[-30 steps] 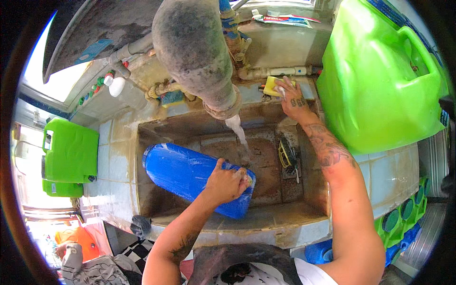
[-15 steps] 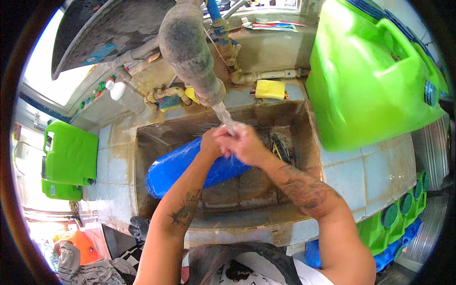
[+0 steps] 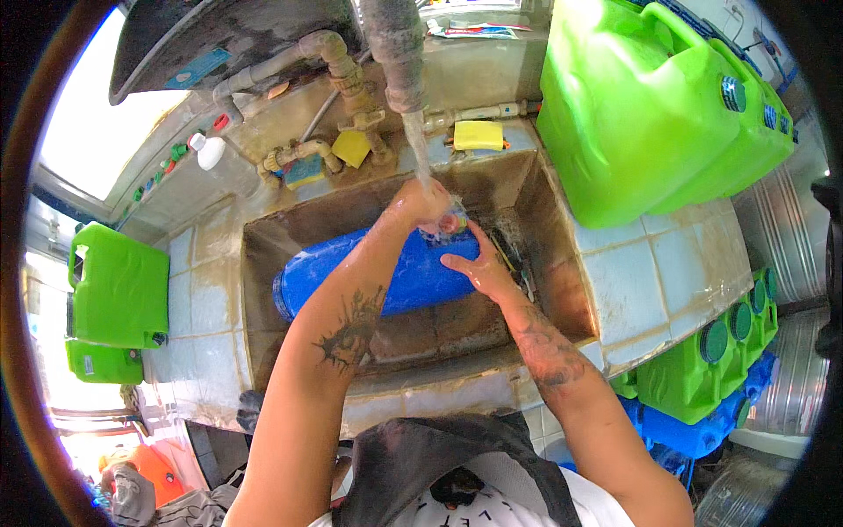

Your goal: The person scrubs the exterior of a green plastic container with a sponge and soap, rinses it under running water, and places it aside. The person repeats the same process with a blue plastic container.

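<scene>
A blue cylindrical container [image 3: 351, 268] lies on its side in the tiled sink [image 3: 562, 281]. A stream of water [image 3: 418, 149] falls from the thick grey pipe [image 3: 392, 53] onto my left hand [image 3: 427, 208]. That hand is closed over the container's far right part, and splashing water hides what its fingers hold, if anything. My right hand [image 3: 483, 265] is open by the container's right end, thumb and fingers apart, the fingertips close to the left hand. Whether it presses on the container I cannot tell.
Large green jerrycans [image 3: 641, 132] stand on the right ledge, smaller green ones [image 3: 118, 281] on the left. A yellow sponge [image 3: 479, 135] sits on the back ledge, with more sponges [image 3: 351, 148] by the pipes. Green containers with dark caps [image 3: 685, 373] are low at the right.
My hands were together under the water stream; now they are apart, the right one lower with its fingers spread by the container's end. The view has shifted.
</scene>
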Motion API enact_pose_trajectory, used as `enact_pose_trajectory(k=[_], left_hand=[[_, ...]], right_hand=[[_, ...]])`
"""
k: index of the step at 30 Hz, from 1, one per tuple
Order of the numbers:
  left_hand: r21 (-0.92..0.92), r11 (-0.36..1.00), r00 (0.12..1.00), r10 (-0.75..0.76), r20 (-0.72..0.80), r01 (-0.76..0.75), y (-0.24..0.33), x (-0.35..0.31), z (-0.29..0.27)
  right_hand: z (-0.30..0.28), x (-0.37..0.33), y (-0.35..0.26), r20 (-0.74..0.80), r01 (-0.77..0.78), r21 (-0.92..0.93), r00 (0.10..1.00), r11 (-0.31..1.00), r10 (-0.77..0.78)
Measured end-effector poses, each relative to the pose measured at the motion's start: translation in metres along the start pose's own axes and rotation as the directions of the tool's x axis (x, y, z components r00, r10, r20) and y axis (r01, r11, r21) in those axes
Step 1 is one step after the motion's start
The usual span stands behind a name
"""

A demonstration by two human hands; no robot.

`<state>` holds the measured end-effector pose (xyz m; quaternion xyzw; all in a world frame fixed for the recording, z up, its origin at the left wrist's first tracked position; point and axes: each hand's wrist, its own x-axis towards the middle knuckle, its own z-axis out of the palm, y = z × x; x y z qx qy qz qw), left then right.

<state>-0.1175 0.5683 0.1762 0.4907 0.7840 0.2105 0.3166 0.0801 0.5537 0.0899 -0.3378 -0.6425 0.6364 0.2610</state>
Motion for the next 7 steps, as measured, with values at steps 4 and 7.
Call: enact_pose_trajectory(k=[4, 7], left_hand=[[-0.271, 0.923, 0.958, -0.237, 0.162, 0.274, -0.004, -0.014, -0.01], [-0.325, 0.906, 0.955, -0.21, 0.212, 0.271, -0.012, -0.025, -0.008]], right_hand=[[-0.001, 0.002, -0.007, 0.086, -0.001, 0.086, 0.996, 0.996, -0.006], [0.009, 0.003, -0.01, 0.207, -0.099, 0.284, 0.977, 0.954, 0.04]])
